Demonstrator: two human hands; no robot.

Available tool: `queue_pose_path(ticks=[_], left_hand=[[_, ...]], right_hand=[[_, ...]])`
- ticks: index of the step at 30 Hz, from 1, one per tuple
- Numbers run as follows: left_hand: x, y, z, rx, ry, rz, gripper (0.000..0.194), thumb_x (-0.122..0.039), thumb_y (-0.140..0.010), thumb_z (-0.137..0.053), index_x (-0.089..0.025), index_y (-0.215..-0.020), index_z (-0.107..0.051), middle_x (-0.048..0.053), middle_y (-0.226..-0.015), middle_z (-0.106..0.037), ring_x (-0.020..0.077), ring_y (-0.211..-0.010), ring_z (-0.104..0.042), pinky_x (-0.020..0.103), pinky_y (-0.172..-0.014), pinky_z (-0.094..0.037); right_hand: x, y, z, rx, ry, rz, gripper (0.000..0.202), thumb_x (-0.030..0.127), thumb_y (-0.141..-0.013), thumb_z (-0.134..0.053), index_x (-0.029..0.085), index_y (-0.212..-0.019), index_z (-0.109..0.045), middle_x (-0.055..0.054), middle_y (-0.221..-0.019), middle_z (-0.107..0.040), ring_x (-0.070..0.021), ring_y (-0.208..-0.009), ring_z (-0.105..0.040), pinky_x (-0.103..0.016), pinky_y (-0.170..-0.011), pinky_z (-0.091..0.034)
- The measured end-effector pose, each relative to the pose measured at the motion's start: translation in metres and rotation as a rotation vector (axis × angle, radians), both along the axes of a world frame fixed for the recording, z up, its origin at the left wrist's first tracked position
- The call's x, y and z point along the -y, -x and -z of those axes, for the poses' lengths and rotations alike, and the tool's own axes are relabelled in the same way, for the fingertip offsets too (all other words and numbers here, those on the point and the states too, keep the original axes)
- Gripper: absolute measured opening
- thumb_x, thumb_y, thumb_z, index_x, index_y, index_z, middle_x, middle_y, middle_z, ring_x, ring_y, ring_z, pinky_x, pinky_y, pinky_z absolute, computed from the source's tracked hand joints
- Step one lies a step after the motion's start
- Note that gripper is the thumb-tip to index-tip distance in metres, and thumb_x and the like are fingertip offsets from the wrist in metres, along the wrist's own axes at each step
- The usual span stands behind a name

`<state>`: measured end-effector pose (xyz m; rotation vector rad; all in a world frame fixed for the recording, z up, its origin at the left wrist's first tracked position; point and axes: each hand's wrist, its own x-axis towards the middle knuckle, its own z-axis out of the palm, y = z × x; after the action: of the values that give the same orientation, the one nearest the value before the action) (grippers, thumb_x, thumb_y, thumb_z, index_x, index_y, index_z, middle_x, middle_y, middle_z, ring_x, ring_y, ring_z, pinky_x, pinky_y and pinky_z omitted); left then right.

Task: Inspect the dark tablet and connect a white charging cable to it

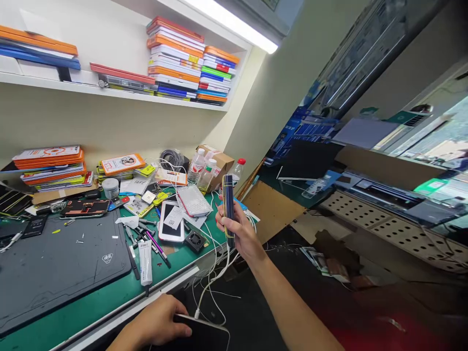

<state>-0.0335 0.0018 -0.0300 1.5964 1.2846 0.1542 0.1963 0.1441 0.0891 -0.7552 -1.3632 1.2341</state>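
My right hand (239, 226) is raised past the front edge of the bench, its fingers closed round a slim dark phone (228, 197) seen nearly edge-on. Thin yellow bands run round this phone, and a white cable hangs from its lower end. Low in the view, my left hand (163, 319) grips the edge of a dark-screened tablet (203, 335), only partly in frame. A white cable plug (197, 313) meets the tablet's upper edge. Loops of white cable (215, 278) hang between the two devices.
A grey work mat (66, 258) covers the green bench's left side. Near its edge lie a white tube (145, 263), screwdrivers (159, 246), a white phone (171, 222) and a small black fan (195, 241). Bottles (197, 165) stand behind; stacked boxes (175, 61) fill the shelf.
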Motion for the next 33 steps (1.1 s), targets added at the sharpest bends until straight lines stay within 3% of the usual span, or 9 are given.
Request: queue_pose_path(ticks=[9,24,33], left_hand=[[0.000,-0.001,0.008,-0.013,0.007,-0.014,0.030,-0.040,-0.082,-0.081,-0.027,-0.107,-0.088,-0.001,-0.096,-0.082,0.0234,-0.092,-0.070,0.029,-0.078,-0.045],[-0.001,-0.001,0.012,-0.062,0.026,-0.037,0.037,-0.047,-0.079,-0.083,-0.026,-0.109,-0.086,-0.001,-0.096,-0.080,0.0237,-0.093,-0.068,0.029,-0.079,-0.045],[-0.003,-0.001,0.013,-0.060,0.023,-0.033,0.034,-0.045,-0.080,-0.082,-0.026,-0.107,-0.087,-0.001,-0.090,-0.079,0.0233,-0.088,-0.068,0.029,-0.073,-0.044]], right_hand=[[0.022,0.005,-0.002,-0.038,-0.115,-0.032,0.065,0.048,-0.078,-0.086,0.036,-0.135,-0.055,0.000,-0.096,-0.048,-0.0171,-0.077,-0.042,-0.031,-0.062,-0.036],[0.032,0.000,0.007,-0.022,-0.230,-0.071,0.078,0.053,-0.080,-0.087,0.040,-0.146,-0.048,-0.002,-0.103,-0.049,-0.0201,-0.087,-0.047,-0.036,-0.073,-0.042],[0.036,0.005,0.006,-0.077,-0.226,-0.105,0.075,0.059,-0.076,-0.088,0.041,-0.141,-0.054,-0.002,-0.102,-0.045,-0.0194,-0.083,-0.044,-0.036,-0.069,-0.041]])
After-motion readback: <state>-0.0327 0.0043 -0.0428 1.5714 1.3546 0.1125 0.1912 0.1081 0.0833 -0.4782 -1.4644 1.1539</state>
